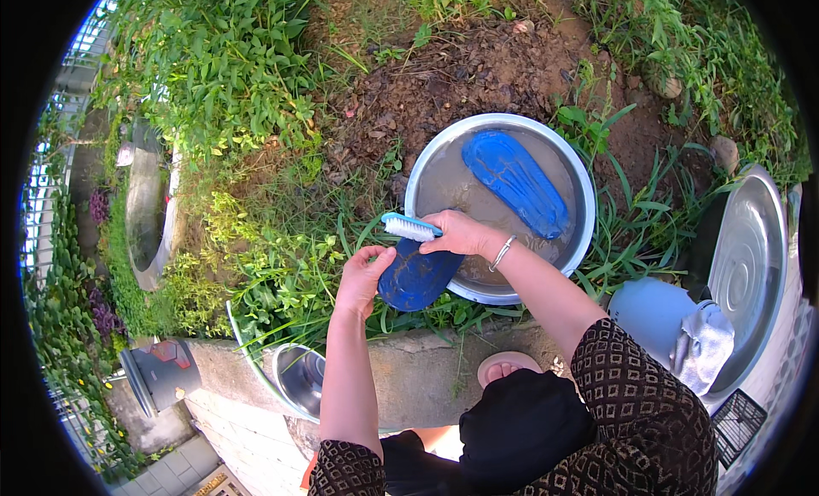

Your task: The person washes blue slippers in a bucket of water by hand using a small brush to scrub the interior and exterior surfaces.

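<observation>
My left hand (366, 278) grips the near end of a dark blue, dirt-streaked slipper or shoe sole (419, 273), its thumb on the upper face. In my right hand (455, 232) is a light-blue scrubbing brush (411, 227) with white bristles, held just above the sole's far part. That far part is hidden behind the hand and overlaps the near left rim of a round metal basin (587, 230). Inside the basin, in murky brown water, lies a second, brighter blue sole (516, 184), with dirt in its grooves.
Plants (269, 67) and bare soil (441, 80) surround the basin. A concrete ledge (416, 368) runs before me, with a metal bowl (299, 376) at left. To the right are a blue bucket (646, 313) with a grey cloth (704, 345), a large metal basin (742, 266) and a black crate (738, 425).
</observation>
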`<state>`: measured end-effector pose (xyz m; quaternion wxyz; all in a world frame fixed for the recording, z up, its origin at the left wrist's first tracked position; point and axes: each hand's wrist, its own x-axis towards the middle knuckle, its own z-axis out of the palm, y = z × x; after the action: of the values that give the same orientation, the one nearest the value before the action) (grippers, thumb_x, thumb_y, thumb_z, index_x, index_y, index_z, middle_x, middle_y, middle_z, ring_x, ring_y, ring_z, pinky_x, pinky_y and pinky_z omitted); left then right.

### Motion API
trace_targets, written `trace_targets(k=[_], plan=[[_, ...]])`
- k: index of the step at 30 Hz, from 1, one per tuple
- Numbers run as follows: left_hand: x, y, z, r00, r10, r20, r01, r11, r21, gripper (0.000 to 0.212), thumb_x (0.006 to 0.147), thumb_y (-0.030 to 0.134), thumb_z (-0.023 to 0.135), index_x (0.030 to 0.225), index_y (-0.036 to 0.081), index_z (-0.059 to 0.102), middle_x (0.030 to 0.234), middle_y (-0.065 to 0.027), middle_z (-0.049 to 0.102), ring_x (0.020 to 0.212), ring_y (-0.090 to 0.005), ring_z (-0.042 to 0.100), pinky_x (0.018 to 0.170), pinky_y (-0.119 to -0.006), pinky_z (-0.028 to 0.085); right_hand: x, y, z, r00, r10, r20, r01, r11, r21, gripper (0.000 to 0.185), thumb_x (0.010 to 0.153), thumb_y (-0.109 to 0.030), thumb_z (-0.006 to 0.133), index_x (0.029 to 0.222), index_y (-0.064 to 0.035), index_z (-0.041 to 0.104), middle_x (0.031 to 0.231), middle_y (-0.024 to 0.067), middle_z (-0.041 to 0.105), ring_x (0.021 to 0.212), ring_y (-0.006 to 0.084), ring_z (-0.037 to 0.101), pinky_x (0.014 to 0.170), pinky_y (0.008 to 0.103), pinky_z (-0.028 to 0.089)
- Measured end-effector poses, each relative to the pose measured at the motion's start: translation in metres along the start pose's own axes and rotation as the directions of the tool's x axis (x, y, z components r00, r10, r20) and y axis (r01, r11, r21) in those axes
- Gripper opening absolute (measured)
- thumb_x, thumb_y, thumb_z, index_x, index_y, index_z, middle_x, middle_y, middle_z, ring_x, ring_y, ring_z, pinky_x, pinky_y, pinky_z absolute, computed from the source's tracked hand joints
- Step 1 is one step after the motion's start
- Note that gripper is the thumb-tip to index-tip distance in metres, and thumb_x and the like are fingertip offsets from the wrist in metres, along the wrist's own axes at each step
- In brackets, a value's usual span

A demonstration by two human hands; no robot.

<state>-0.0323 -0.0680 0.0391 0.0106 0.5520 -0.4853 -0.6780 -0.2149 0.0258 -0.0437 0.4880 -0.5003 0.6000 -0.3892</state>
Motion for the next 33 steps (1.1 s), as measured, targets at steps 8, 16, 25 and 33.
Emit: trace_targets(k=[8, 16, 25, 33], plan=[[-0.018, -0.034, 0.01, 0.985, -0.058, -0.162, 0.011, 0.961, -0.275, 0.025, 0.086, 0.01, 0.053, 0.107, -0.002, 0.051, 0.085, -0.0066, 0.061, 0.068, -0.012, 0.058, 0.06, -0.023, 0.047, -0.047, 0.048, 0.04, 0.648, 0.606, -0.46, -0.543, 0.792, 0.279, 0.03, 0.085, -0.026, 0.052, 0.111, -0.0105, 0.055, 0.094, 0.015, 0.062, 0.083, 0.03, 0.06, 0.072, 0.04, 0.047], [-0.001, -0.053, 0.032, 0.828, 0.292, -0.479, -0.065, 0.898, 0.435, 0.04, 0.089, 0.036, 0.049, 0.094, -0.003, 0.056, 0.079, -0.0085, 0.058, 0.071, -0.0132, 0.049, 0.067, -0.029, 0.041, -0.021, 0.023, 0.075, 0.467, 0.85, -0.243, -0.4, 0.448, 0.799, 0.026, 0.093, -0.023, 0.039, 0.106, -0.0026, 0.048, 0.085, 0.009, 0.056, 0.069, 0.0185, 0.059, 0.058, 0.0321, 0.047], [0.004, -0.063, 0.02, 0.94, -0.246, -0.237, 0.054, 0.79, -0.61, 0.021, 0.087, 0.02, 0.055, 0.091, -0.001, 0.06, 0.089, -0.0104, 0.064, 0.077, -0.0201, 0.061, 0.067, -0.032, 0.049, -0.013, 0.007, 0.09, 0.422, 0.608, -0.673, -0.087, 0.766, 0.637, 0.031, 0.089, -0.026, 0.047, 0.102, 0.0021, 0.048, 0.084, 0.019, 0.058, 0.079, 0.0323, 0.057, 0.072, 0.0404, 0.042], [0.01, -0.041, 0.059, 0.979, -0.168, -0.115, 0.037, 0.702, -0.711, 0.022, 0.085, 0.019, 0.058, 0.095, 0.0, 0.057, 0.09, -0.0096, 0.063, 0.075, -0.0193, 0.061, 0.069, -0.033, 0.051, 0.001, 0.046, 0.077, 0.489, 0.707, -0.511, -0.011, 0.591, 0.806, 0.042, 0.089, -0.036, 0.044, 0.103, 0.0023, 0.054, 0.089, 0.0186, 0.061, 0.081, 0.03, 0.059, 0.072, 0.037, 0.044]])
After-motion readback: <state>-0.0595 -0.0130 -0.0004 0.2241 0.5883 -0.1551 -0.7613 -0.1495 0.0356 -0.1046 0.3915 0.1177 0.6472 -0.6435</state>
